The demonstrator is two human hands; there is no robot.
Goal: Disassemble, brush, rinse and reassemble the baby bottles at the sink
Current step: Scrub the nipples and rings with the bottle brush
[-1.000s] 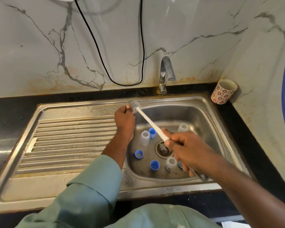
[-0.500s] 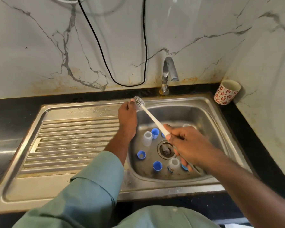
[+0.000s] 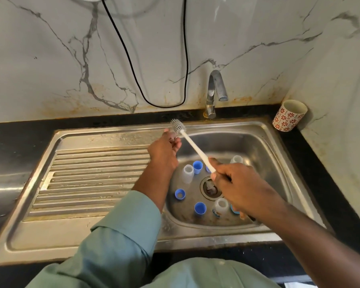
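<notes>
Our right hand [image 3: 240, 188] grips the white brush [image 3: 192, 147] by its handle. Our left hand [image 3: 164, 148] pinches something small beside the bristles; we cannot tell what. Bottles [image 3: 188, 173] and blue caps [image 3: 200, 208] sit in the sink [image 3: 262, 154].

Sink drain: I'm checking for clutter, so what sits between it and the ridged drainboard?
Head view: a clear bottle and blue ring.

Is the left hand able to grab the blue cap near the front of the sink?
Probably yes. The blue cap stands uncovered in the basin, nothing over it, but the left hand is up by the brush head and seems to pinch something small.
</notes>
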